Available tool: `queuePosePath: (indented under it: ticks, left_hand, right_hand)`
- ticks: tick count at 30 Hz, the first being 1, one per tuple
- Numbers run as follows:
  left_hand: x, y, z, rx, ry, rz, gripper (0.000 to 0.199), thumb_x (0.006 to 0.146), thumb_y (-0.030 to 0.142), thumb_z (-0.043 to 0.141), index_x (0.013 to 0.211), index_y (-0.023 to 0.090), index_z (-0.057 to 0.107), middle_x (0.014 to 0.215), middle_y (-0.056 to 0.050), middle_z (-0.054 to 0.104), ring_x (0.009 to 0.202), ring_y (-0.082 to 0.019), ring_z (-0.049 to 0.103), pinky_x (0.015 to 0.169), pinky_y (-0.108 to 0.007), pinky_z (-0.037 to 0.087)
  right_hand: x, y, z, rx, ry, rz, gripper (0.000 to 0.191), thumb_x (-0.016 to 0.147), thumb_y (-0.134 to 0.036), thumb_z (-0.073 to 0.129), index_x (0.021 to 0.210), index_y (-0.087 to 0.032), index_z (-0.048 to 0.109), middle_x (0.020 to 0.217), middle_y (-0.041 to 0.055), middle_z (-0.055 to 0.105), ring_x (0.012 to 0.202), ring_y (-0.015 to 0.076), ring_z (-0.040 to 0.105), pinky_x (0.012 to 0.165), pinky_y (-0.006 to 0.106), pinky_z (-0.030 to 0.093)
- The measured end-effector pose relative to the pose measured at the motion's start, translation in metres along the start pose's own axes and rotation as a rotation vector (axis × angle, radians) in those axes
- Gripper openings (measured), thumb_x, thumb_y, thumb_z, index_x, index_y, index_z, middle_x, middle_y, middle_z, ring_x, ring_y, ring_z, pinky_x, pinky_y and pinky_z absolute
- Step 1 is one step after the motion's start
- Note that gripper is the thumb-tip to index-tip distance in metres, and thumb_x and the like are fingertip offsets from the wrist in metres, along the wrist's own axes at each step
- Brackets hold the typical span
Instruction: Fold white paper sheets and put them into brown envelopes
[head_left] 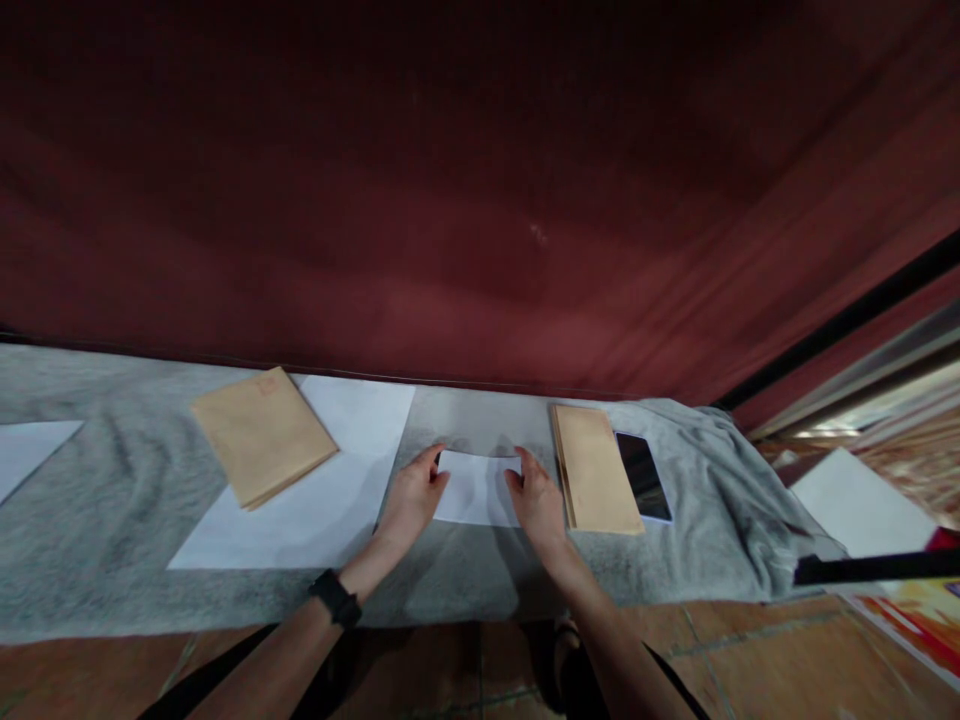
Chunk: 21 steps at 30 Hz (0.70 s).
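A folded sheet of white paper (478, 490) spans the gap between my two hands, just over the grey cloth. My left hand (411, 492) pinches its left edge, thumb towards the middle; a black watch sits on that wrist. Its right edge is gripped by my right hand (538, 500) in the same way. Right of my right hand lies a stack of brown envelopes (602, 470). To the left, more brown envelopes (264, 435) rest on large white sheets (330, 515).
Grey cloth (465, 590) covers the long work surface, and a dark red wall (465, 250) rises behind it. A phone (643, 477) lies beside the right envelopes. Another white sheet (30, 450) is at far left. Tiled floor (720, 660) shows below the front edge.
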<state>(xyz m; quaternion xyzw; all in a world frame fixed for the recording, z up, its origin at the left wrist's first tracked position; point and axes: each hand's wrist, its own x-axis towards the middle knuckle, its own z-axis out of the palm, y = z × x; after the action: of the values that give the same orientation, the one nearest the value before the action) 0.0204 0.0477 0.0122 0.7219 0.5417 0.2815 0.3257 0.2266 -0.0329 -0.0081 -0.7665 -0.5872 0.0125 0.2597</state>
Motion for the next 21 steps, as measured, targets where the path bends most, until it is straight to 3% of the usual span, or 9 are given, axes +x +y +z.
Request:
queuePosePath:
  ticks: [10, 14, 16, 21]
  left_hand:
    - [0.001, -0.003, 0.0, 0.136, 0.038, 0.08, 0.034, 0.078, 0.01, 0.063, 0.109, 0.02, 0.071, 0.09, -0.002, 0.067, 0.075, -0.017, 0.065, 0.078, -0.031, 0.055]
    - [-0.005, -0.002, 0.0, 0.256, 0.03, 0.156, 0.034, 0.083, 0.012, 0.056, 0.113, 0.021, 0.07, 0.109, -0.007, 0.069, 0.082, -0.019, 0.068, 0.082, -0.033, 0.057]
    - [-0.01, 0.0, 0.001, 0.361, 0.048, 0.197, 0.033, 0.088, 0.014, 0.052, 0.115, 0.02, 0.07, 0.112, -0.008, 0.069, 0.086, -0.02, 0.069, 0.086, -0.034, 0.056]
    - [-0.024, 0.0, 0.019, 0.565, 0.093, 0.409, 0.041, 0.101, 0.029, 0.039, 0.131, 0.014, 0.062, 0.137, -0.015, 0.063, 0.127, -0.028, 0.058, 0.109, -0.045, 0.046]
  right_hand:
    - [0.001, -0.003, -0.006, -0.063, -0.001, -0.008, 0.039, 0.098, -0.022, 0.049, 0.136, -0.018, 0.056, 0.12, 0.0129, 0.069, 0.104, 0.0263, 0.068, 0.087, 0.037, 0.055]
    - [-0.002, -0.009, -0.007, 0.009, 0.07, -0.135, 0.039, 0.099, -0.021, 0.044, 0.135, -0.017, 0.058, 0.127, 0.0153, 0.065, 0.119, 0.0286, 0.06, 0.1, 0.046, 0.05]
    - [-0.007, -0.015, -0.004, 0.082, 0.044, -0.23, 0.041, 0.101, -0.022, 0.04, 0.138, -0.019, 0.057, 0.136, 0.0131, 0.062, 0.127, 0.0265, 0.055, 0.106, 0.047, 0.047]
    - [-0.026, -0.028, 0.008, 0.029, -0.093, -0.327, 0.048, 0.104, -0.03, 0.04, 0.148, -0.013, 0.048, 0.153, 0.0138, 0.05, 0.143, 0.0249, 0.043, 0.117, 0.044, 0.039]
